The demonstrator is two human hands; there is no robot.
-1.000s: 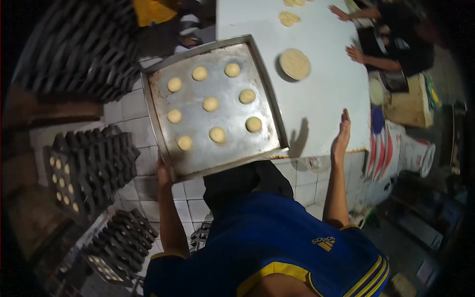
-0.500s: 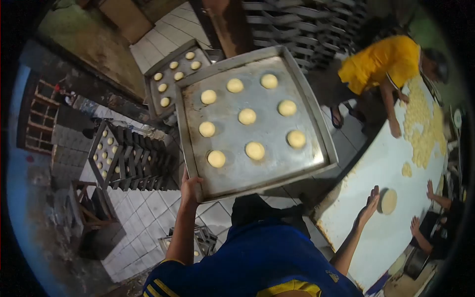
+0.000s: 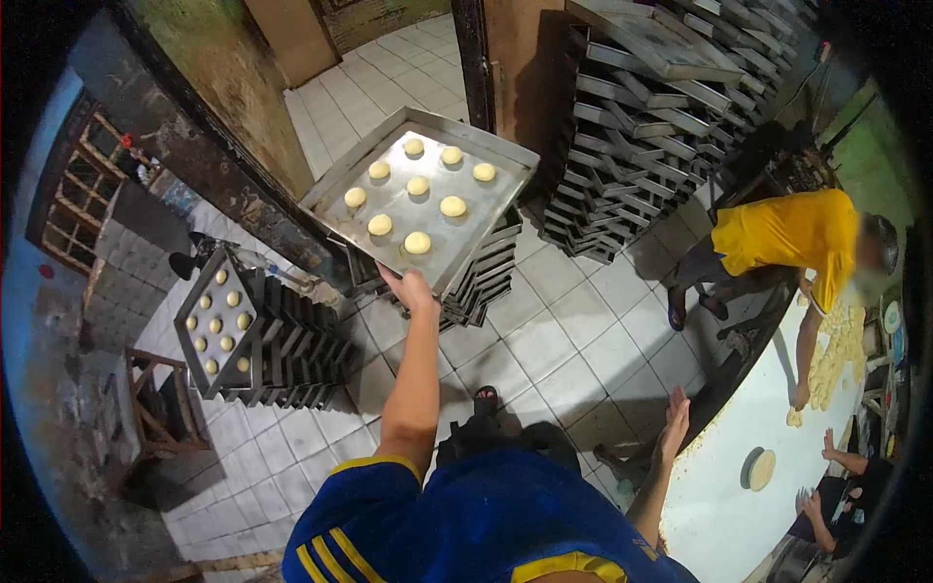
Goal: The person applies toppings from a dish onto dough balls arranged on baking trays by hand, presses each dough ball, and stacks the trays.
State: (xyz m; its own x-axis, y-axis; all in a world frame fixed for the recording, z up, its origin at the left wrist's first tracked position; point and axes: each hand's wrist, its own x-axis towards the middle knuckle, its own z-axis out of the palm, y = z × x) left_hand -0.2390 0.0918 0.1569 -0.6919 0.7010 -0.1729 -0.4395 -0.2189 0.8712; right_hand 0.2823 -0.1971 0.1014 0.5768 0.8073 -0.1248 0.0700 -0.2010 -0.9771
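My left hand (image 3: pixel 413 291) grips the near edge of a square metal baking tray (image 3: pixel 486 216), its arm stretched forward. Several round, pale dough balls (image 3: pixel 418 186) sit spaced out on the tray. The tray is over a stack of similar trays (image 3: pixel 486 275); whether it rests fully on them I cannot tell. Off to the right, my right hand (image 3: pixel 673 428) is open with fingers stretched out, holding nothing, close to the edge of a white worktable (image 3: pixel 705 496). A flat round of dough (image 3: pixel 761 470) lies on that table.
At left stands another tray stack (image 3: pixel 292 335), dough balls on its top tray. A tall pile of trays (image 3: pixel 622 146) rises behind. A person in a yellow shirt (image 3: pixel 787 233) leans over dough pieces (image 3: pixel 838 355); another person's hands (image 3: pixel 816 515) are at the table's right.
The tray has moved forward and left, away from my body, over the stack. My left arm has stretched out with it. The yellow-shirted person's arm has reached nearer along the table.
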